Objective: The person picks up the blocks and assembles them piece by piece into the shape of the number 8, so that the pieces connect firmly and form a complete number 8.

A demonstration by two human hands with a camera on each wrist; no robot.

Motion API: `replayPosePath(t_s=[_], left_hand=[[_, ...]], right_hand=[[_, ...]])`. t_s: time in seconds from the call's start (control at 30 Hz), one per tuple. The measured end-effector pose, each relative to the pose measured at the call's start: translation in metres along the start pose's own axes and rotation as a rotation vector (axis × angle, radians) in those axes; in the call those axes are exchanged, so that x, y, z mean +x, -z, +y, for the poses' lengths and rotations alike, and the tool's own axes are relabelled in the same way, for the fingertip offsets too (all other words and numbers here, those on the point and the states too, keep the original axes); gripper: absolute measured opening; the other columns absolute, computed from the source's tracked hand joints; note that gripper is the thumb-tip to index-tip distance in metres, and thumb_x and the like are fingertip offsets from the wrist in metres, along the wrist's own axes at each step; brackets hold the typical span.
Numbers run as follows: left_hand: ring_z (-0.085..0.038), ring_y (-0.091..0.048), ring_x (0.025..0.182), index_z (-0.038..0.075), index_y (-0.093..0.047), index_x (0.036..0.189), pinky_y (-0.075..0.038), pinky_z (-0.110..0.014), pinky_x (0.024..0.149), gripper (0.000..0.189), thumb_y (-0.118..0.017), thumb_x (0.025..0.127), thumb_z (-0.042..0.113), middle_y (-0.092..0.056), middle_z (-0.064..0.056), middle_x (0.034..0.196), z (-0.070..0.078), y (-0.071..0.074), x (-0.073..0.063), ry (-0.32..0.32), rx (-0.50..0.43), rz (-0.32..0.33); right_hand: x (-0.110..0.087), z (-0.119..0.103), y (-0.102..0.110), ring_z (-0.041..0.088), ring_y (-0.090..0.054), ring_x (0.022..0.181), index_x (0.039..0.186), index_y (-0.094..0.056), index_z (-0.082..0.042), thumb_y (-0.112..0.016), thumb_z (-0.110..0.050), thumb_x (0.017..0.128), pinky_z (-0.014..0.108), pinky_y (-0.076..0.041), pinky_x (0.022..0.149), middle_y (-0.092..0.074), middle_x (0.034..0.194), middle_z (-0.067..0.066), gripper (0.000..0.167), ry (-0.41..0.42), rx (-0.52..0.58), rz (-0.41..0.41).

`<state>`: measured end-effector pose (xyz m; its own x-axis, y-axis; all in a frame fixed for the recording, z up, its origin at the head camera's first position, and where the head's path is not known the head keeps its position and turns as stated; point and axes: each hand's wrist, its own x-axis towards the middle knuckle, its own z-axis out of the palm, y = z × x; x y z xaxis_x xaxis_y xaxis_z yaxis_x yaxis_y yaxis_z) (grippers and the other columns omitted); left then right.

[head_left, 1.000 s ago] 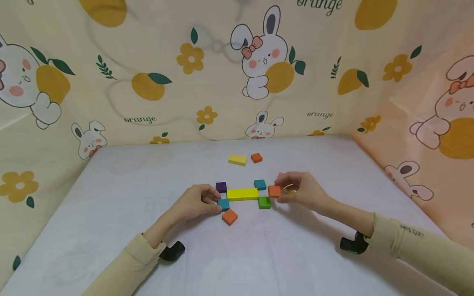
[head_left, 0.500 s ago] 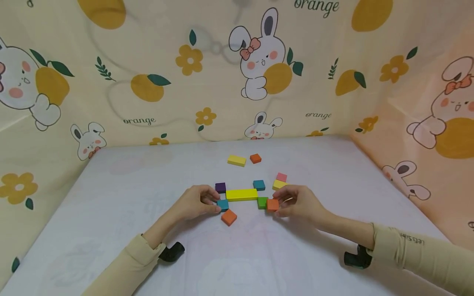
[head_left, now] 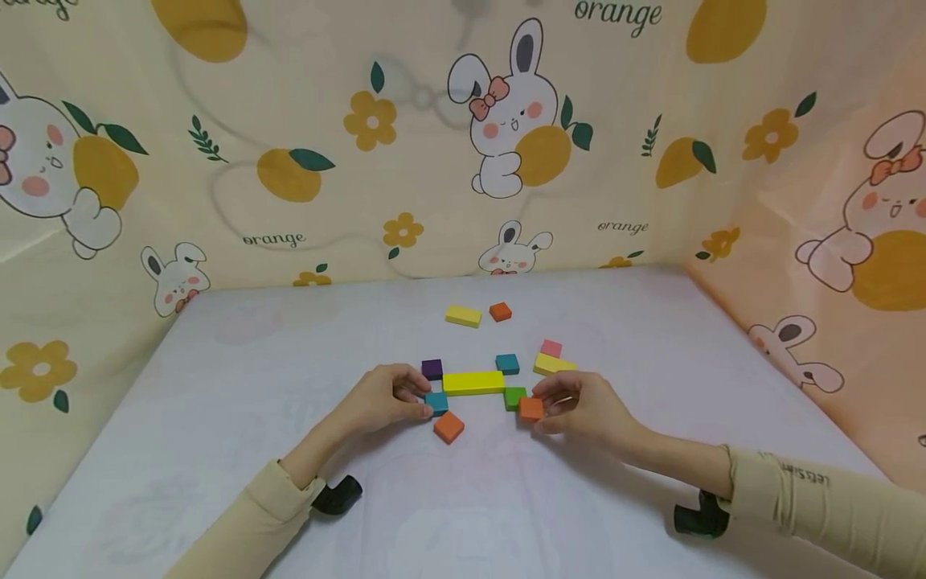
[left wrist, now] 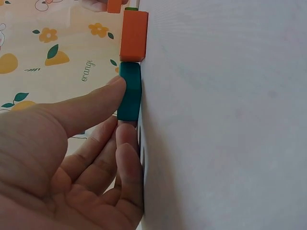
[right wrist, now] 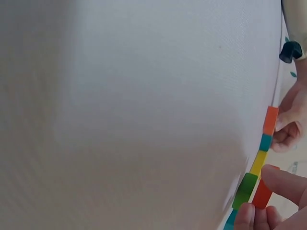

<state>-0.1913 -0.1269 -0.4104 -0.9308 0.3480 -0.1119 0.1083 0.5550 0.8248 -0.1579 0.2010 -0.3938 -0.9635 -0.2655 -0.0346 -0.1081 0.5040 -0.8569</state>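
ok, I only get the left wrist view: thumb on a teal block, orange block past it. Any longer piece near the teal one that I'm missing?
Observer: Yes, head view shows a long yellow block with its left end by that teal block; can't tell if they touch.
Operator: Any more teal?
Observer: A second teal block sits by the far corner of the long yellow block's right end.
Operator: And on the table past the right hand?
Observer: A pink block, just behind a pale yellow block.
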Motion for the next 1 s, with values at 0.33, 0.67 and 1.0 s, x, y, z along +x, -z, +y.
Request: replayPosePath(t_s=[0.33, 0.67, 1.0], left_hand=[[-0.017, -0.061, 0.083, 0.013, -0.069, 0.104, -0.051, -0.033, 0.08, 0.027, -0.083, 0.081, 0.016, -0.068, 0.003, 0.097, 0.003, 0.0, -0.003, 0.009, -0.001, 0.009], [-0.017, -0.06, 0.082, 0.013, -0.069, 0.103, -0.051, -0.032, 0.079, 0.027, -0.084, 0.08, 0.016, -0.067, 0.003, 0.095, 0.003, -0.001, -0.002, 0.013, -0.003, 0.009], [-0.017, -0.061, 0.082, 0.014, -0.069, 0.103, -0.051, -0.032, 0.08, 0.028, -0.084, 0.08, 0.018, -0.067, 0.004, 0.095, 0.001, 0.0, -0.001, 0.01, 0.007, 0.013]], right_hand=[[-0.004, 0.0, -0.006, 0.022, -0.062, 0.082, 0.103, -0.07, -0.004, -0.09, -0.007, 0.069, 0.026, -0.054, 0.075, -0.068, 0.092, 0.003, 0.04, -0.013, -0.023, -0.003], [-0.006, 0.0, -0.011, 0.022, -0.062, 0.081, 0.102, -0.071, -0.005, -0.091, -0.01, 0.068, 0.026, -0.054, 0.074, -0.067, 0.089, 0.003, 0.04, 0.003, -0.037, -0.013], [-0.006, -0.002, -0.011, 0.021, -0.061, 0.079, 0.098, -0.071, -0.005, -0.092, -0.012, 0.067, 0.026, -0.054, 0.071, -0.067, 0.086, 0.005, 0.039, 0.008, -0.065, -0.03]])
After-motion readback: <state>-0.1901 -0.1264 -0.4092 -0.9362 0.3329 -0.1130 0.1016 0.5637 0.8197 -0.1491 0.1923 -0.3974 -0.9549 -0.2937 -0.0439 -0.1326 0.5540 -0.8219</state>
